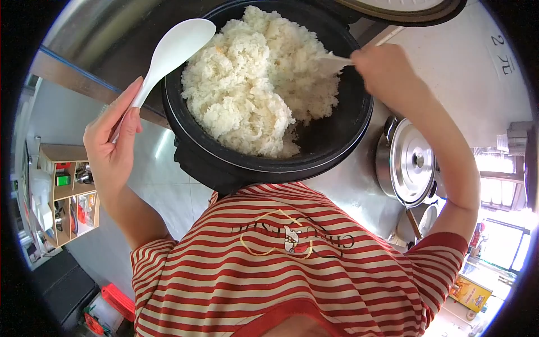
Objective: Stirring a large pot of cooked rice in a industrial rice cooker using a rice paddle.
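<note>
My left hand [116, 137] grips a white rice paddle [179, 48] by its handle. The paddle's broad head is raised at the left rim of a black rice cooker [269, 166]. Cooked white rice [242, 80] fills much of the pot, heaped toward the left and back, while dark pot wall shows at the lower right. In my right hand [381, 69] is the handle of a second white paddle [332, 62], whose blade meets the rice on the right side. Part of that blade seems sunk in the rice. My right hand is slightly blurred.
Behind the pot on the right stands the cooker's raised lid [402, 6]. A lidded steel pot [412, 162] sits at right, beside a wooden-handled pan [414, 223]. A metal counter edge [80, 73] runs along the left. Lower left is a wooden shelf [69, 193] with small goods.
</note>
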Demonstrator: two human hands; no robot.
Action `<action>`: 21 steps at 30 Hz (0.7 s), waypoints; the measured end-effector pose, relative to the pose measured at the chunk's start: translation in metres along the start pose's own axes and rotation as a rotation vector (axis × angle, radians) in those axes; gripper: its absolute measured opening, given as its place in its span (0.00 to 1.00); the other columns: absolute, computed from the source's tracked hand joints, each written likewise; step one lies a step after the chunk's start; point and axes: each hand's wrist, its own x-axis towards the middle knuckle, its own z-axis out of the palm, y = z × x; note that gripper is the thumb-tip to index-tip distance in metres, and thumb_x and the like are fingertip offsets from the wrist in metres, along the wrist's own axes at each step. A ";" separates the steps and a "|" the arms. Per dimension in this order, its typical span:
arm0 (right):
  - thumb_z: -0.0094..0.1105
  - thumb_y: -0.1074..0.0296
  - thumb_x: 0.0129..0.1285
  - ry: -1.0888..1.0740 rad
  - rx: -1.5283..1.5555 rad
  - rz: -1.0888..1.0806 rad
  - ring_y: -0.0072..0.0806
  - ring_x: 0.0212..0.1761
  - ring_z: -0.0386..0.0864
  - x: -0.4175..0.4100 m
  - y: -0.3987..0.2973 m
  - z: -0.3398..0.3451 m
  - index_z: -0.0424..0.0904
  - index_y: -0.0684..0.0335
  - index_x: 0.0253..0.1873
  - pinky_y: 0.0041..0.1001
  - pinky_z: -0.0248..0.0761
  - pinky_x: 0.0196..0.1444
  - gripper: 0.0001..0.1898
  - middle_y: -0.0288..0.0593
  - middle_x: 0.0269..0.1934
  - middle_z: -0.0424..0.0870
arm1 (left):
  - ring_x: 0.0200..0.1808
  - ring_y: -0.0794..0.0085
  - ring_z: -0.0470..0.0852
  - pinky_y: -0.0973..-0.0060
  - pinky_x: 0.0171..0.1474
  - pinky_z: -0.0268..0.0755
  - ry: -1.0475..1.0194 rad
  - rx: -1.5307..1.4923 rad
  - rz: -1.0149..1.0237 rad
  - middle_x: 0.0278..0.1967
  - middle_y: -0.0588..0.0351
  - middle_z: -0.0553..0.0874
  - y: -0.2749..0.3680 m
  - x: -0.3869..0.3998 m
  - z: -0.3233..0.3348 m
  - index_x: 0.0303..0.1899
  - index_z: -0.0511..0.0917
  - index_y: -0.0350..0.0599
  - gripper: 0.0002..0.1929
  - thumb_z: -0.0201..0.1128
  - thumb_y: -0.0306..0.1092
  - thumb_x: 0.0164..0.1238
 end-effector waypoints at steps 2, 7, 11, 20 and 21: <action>0.62 0.75 0.44 -0.048 -0.005 -0.044 0.39 0.33 0.83 0.007 -0.014 0.015 0.81 0.59 0.25 0.34 0.76 0.34 0.02 0.44 0.25 0.82 | 0.26 0.83 0.68 0.86 0.30 0.58 0.011 0.012 -0.010 0.24 0.62 0.74 -0.002 0.001 0.000 0.57 0.76 0.40 0.17 0.53 0.23 0.67; 0.59 0.73 0.46 -0.289 0.063 -0.241 0.40 0.30 0.83 0.028 -0.035 0.045 0.78 0.63 0.30 0.35 0.75 0.31 0.04 0.44 0.26 0.83 | 0.26 0.83 0.69 0.86 0.30 0.58 0.020 0.018 0.014 0.24 0.62 0.74 -0.004 0.000 0.001 0.57 0.76 0.40 0.17 0.53 0.24 0.67; 0.60 0.67 0.47 -0.296 0.069 -0.212 0.40 0.28 0.83 0.030 -0.023 0.068 0.79 0.62 0.29 0.35 0.75 0.32 0.06 0.44 0.24 0.83 | 0.27 0.83 0.69 0.86 0.30 0.58 0.022 -0.017 0.011 0.25 0.62 0.75 -0.003 0.001 0.003 0.57 0.76 0.41 0.17 0.53 0.25 0.67; 0.58 0.58 0.55 -0.177 0.231 -0.326 0.44 0.27 0.80 0.030 -0.026 0.069 0.79 0.60 0.24 0.39 0.72 0.31 0.12 0.46 0.21 0.80 | 0.27 0.83 0.69 0.86 0.31 0.59 0.035 -0.025 0.011 0.25 0.61 0.75 0.003 0.000 0.000 0.57 0.76 0.40 0.17 0.53 0.26 0.68; 0.58 0.58 0.54 -0.173 0.244 -0.343 0.44 0.27 0.80 0.029 -0.028 0.066 0.79 0.60 0.23 0.39 0.72 0.32 0.12 0.45 0.21 0.80 | 0.27 0.83 0.69 0.86 0.31 0.59 0.041 -0.034 0.009 0.25 0.61 0.75 0.002 -0.001 0.001 0.57 0.75 0.40 0.17 0.53 0.26 0.68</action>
